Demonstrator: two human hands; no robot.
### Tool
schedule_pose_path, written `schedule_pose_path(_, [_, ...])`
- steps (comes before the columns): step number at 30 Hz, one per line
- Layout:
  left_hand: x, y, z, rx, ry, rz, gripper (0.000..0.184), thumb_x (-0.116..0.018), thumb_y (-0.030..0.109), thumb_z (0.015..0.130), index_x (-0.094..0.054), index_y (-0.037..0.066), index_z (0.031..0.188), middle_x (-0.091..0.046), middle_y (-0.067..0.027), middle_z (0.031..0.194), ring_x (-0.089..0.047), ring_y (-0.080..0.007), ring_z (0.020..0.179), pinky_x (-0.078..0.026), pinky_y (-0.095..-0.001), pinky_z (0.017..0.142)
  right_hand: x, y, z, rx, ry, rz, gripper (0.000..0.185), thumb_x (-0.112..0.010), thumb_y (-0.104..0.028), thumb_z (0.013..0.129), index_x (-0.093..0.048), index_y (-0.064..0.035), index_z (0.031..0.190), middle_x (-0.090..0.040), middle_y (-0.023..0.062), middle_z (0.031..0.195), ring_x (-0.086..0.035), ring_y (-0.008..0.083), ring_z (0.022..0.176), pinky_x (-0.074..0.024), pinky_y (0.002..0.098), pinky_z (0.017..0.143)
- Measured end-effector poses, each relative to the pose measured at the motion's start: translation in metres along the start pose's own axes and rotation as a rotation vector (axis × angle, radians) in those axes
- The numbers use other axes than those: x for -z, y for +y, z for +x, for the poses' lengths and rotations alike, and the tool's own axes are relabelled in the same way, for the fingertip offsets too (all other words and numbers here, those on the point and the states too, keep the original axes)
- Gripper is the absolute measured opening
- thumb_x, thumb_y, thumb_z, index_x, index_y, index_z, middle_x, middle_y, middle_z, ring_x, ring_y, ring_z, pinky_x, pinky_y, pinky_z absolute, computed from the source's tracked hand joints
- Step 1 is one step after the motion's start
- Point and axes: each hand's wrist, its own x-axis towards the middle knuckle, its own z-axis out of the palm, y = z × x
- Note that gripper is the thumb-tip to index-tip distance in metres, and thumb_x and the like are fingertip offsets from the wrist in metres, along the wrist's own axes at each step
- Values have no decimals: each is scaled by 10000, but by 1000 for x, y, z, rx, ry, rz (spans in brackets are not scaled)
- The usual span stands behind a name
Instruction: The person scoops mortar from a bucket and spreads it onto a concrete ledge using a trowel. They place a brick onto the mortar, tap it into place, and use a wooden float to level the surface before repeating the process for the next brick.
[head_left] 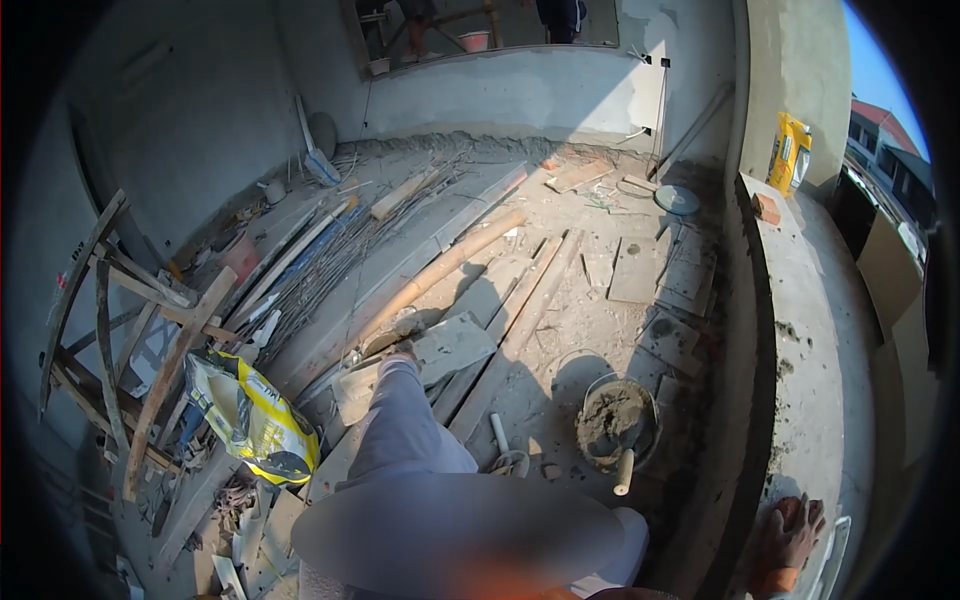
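Observation:
My left arm reaches forward to a grey, mortar-smeared board (455, 347) lying over timber. My left hand (402, 352) is at the board's near edge; its fingers are mostly hidden, so I cannot tell if it grips anything. To the far right, my right hand (793, 535) lies on top of the low concrete wall (805, 400), fingers spread on the surface. Beside it is a pale flat-edged tool (832, 555), partly out of sight. A bucket of wet mortar (612, 415) stands on the floor between my hands, with a trowel's wooden handle (624, 472) over its near rim.
A yellow and grey bag (255, 415) and a rough wooden trestle (150, 350) stand on the left. Long planks (520, 320), a bamboo pole (440, 275) and thin rods cross the floor. A brick (766, 208) and yellow bag (790, 152) sit on the wall. Other people's legs show through the opening.

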Motion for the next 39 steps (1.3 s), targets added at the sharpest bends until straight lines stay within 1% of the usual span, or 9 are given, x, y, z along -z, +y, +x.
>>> schedule_pose_path(2, [5, 3, -1, -30, -162, 49, 648, -512, 234, 842, -281, 193, 1446, -264, -114, 1504, -357, -306, 1335, -328, -442, 1084, -3, -1, -2, 3, 41, 17, 662, -659, -326, 766, -446, -109, 1354, -354, 212, 1427, -305, 410, 1312, -267, 520, 1073])
schedule_pose_path(7, [-13, 9, 22, 8, 16, -53, 734, -568, 247, 795, -258, 184, 1457, -308, -117, 1484, -369, -317, 1325, -327, -424, 1086, -2, 5, 4, 11, 16, -4, 647, -648, -325, 776, -448, -109, 1352, -341, 209, 1437, -293, 403, 1325, -264, 531, 1069])
schedule_pose_path(14, [-12, 4, 23, -28, -43, -114, 860, -633, 282, 761, -174, 206, 1483, -381, -146, 1437, -475, -342, 1236, -417, -441, 1012, 0, 2, 0, 6, 22, 29, 647, -651, -315, 773, -449, -99, 1349, -355, 183, 1432, -301, 383, 1323, -288, 537, 1046])
schedule_pose_path(18, [-4, 5, 17, 13, -143, -76, 816, -647, 263, 753, -240, 198, 1457, -420, -131, 1415, -496, -344, 1212, -429, -465, 991, 9, -6, -1, 1, -11, 20, 656, -654, -304, 768, -443, -94, 1353, -350, 193, 1431, -306, 380, 1321, -299, 534, 1035])
schedule_pose_path(23, [-27, -9, 49, -26, 19, -92, 764, -678, 319, 736, -348, 199, 1415, -439, -120, 1402, -486, -344, 1218, -430, -497, 975, 3, -1, 0, 13, -6, 17, 637, -636, -301, 783, -444, -95, 1354, -349, 196, 1433, -293, 373, 1332, -286, 511, 1053])
schedule_pose_path(29, [22, 3, -34, -34, -141, -99, 710, -675, 378, 735, -431, 183, 1372, -440, -128, 1400, -483, -353, 1217, -411, -470, 1000, -19, 18, 11, 6, 21, -15, 621, -621, -298, 793, -445, -93, 1352, -343, 198, 1439, -284, 372, 1340, -261, 508, 1073])
schedule_pose_path(31, [18, -1, -30, -58, -140, -138, 705, -672, 382, 736, -437, 177, 1368, -444, -128, 1398, -482, -351, 1219, -410, -471, 1000, -32, 28, 13, 76, 122, -23, 679, -659, -357, 765, -435, -129, 1363, -354, 181, 1422, -321, 411, 1296, -323, 568, 1005])
schedule_pose_path(36, [22, 6, -45, -40, -52, -215, 687, -669, 414, 733, -480, 145, 1336, -471, -130, 1375, -475, -328, 1231, -387, -436, 1026, -15, 14, 7, 35, 94, -44, 596, -613, -317, 808, -458, -85, 1335, -363, 181, 1424, -311, 381, 1315, -281, 534, 1052])
schedule_pose_path(39, [-7, -12, 18, -143, -53, -216, 669, -679, 389, 726, -507, 116, 1313, -491, -137, 1355, -483, -308, 1227, -387, -385, 1025, -12, 11, 5, 61, 101, -24, 668, -651, -363, 773, -439, -137, 1365, -352, 176, 1427, -308, 413, 1308, -287, 542, 1047])
